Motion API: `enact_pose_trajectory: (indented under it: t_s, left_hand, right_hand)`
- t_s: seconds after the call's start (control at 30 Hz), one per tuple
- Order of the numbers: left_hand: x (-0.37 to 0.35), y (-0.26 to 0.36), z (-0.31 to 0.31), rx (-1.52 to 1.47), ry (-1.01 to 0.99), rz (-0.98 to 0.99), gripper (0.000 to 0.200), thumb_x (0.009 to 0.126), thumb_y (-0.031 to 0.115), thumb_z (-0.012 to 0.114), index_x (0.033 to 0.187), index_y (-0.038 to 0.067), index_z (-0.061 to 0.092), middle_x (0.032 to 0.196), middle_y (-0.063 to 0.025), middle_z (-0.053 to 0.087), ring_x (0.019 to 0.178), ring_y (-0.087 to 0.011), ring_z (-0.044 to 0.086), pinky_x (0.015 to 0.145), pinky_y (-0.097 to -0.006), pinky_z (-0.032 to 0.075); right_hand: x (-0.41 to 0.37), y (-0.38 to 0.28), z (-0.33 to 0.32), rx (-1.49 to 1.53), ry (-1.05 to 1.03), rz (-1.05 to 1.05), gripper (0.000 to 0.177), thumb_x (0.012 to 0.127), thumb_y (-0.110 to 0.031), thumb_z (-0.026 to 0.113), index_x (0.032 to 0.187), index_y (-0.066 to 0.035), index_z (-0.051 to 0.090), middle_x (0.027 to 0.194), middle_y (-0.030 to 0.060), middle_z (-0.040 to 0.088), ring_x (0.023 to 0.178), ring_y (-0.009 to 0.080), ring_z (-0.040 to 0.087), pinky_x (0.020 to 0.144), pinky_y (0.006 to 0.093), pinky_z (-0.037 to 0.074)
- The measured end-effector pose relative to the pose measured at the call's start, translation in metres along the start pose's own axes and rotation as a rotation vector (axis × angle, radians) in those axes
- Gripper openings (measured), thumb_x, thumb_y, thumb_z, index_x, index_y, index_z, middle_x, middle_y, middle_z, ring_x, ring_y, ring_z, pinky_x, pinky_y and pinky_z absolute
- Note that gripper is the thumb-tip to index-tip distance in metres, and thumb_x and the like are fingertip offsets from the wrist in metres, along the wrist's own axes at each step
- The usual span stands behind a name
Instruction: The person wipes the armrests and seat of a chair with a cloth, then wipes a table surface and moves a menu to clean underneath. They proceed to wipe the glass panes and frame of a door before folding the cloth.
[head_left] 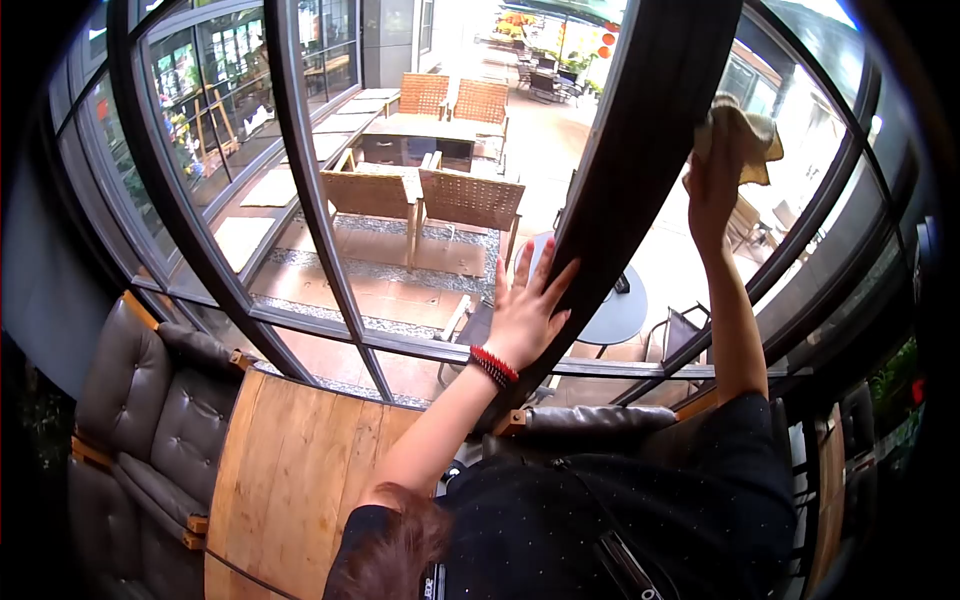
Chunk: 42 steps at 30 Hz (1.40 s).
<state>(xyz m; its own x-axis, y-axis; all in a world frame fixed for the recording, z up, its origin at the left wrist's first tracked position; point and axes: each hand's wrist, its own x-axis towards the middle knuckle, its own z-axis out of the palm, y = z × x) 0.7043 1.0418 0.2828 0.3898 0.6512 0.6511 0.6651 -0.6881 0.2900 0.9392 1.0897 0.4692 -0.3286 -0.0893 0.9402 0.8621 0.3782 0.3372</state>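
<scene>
My right hand (716, 175) is raised high at the right and grips a pale beige cloth (752, 143). The cloth lies against the upper window pane, beside a thick dark window post (650, 130); its loose end hangs to the right of my fingers. Lower down, my left hand (528, 312) rests with spread fingers on the glass and the left edge of the same post. Nothing is in its fingers. A red and dark beaded bracelet (493, 367) circles my left wrist.
Below the window stand a wooden table (290, 460) and a dark tufted leather sofa (150, 400). A padded seat back (600, 420) runs under the sill. Beyond the glass are woven chairs (470, 200) and a round grey table (615, 315).
</scene>
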Motion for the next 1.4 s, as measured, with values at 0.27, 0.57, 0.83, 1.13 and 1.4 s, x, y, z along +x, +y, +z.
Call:
enact_pose_trajectory:
  t_s: [0.27,0.57,0.83,1.13,1.4]
  left_hand:
    - [-0.051,-0.002,-0.015,-0.019,-0.089,-0.144,0.075,0.083,0.029,0.061,0.146,0.025,0.02,0.153,-0.0089,0.003,0.14,-0.0351,0.001,0.107,-0.0604,0.005]
    - [-0.099,-0.006,-0.05,-0.394,-0.006,-0.272,0.066,0.083,0.019,0.061,0.14,0.009,0.03,0.141,-0.0268,0.029,0.125,-0.0399,0.037,0.1,-0.0393,0.036]
    - [-0.14,-0.01,-0.084,-0.541,0.081,-0.496,0.04,0.086,0.018,0.06,0.121,0.0,0.054,0.111,-0.0213,0.06,0.103,-0.0318,0.058,0.088,-0.0355,0.045]
    - [-0.189,-0.025,-0.072,-0.741,0.189,-0.758,0.032,0.087,0.015,0.059,0.114,-0.001,0.058,0.103,-0.0171,0.064,0.094,-0.0232,0.063,0.079,-0.0311,0.05]
    - [-0.211,-0.018,-0.088,-0.721,0.191,-0.842,0.031,0.089,0.011,0.056,0.118,-0.002,0.055,0.109,-0.0138,0.063,0.099,-0.0189,0.062,0.084,-0.0287,0.05]
  right_hand:
    - [0.067,-0.044,-0.007,0.235,0.121,-0.129,0.041,0.089,-0.018,0.059,0.127,-0.01,0.049,0.127,0.0143,0.05,0.115,0.0338,0.051,0.095,0.0431,0.042]
    - [0.043,-0.153,0.094,-0.138,-0.166,-0.081,0.055,0.081,-0.03,0.062,0.132,-0.019,0.045,0.129,0.0091,0.045,0.11,0.0329,0.046,0.1,0.06,0.024]
    - [-0.169,-0.227,0.099,0.15,-0.524,-0.175,0.036,0.081,-0.017,0.063,0.114,-0.005,0.056,0.089,0.0129,0.055,0.091,0.0297,0.054,0.093,0.0468,0.038]
    - [-0.17,-0.244,0.099,1.149,-0.758,0.751,0.016,0.089,-0.015,0.058,0.101,-0.005,0.059,0.098,0.007,0.06,0.089,0.0175,0.057,0.07,0.0332,0.047]
    - [0.044,-0.203,0.15,-0.046,-0.04,-0.121,0.055,0.081,-0.031,0.065,0.133,-0.022,0.046,0.097,0.0077,0.058,0.09,0.0265,0.054,0.091,0.0406,0.038]
